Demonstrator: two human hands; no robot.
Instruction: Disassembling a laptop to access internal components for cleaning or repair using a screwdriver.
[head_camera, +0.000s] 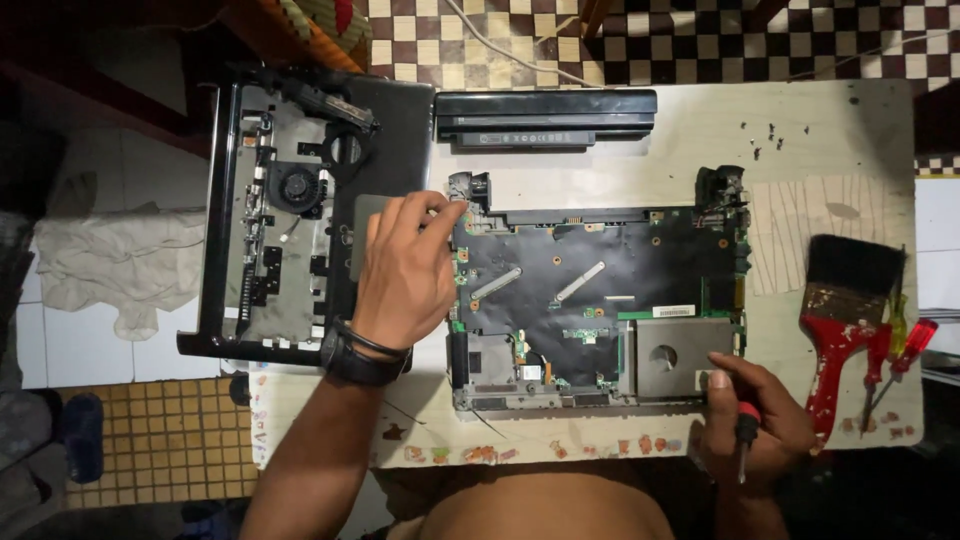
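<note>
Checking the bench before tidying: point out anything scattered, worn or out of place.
Small dark screws lie loose on the table near its far right corner. The red paintbrush handle is chipped and worn. Nothing looks spilled.

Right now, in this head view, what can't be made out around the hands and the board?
- Left hand: its fingertips curl over the board corner, hiding what they touch there.
- Right hand: it covers most of the screwdriver; the tip at the board's near edge is not visible.
- Screws at the table's far edge: too small to tell types.
- Brush: the room's dimness blurs the tools beside it.
</note>
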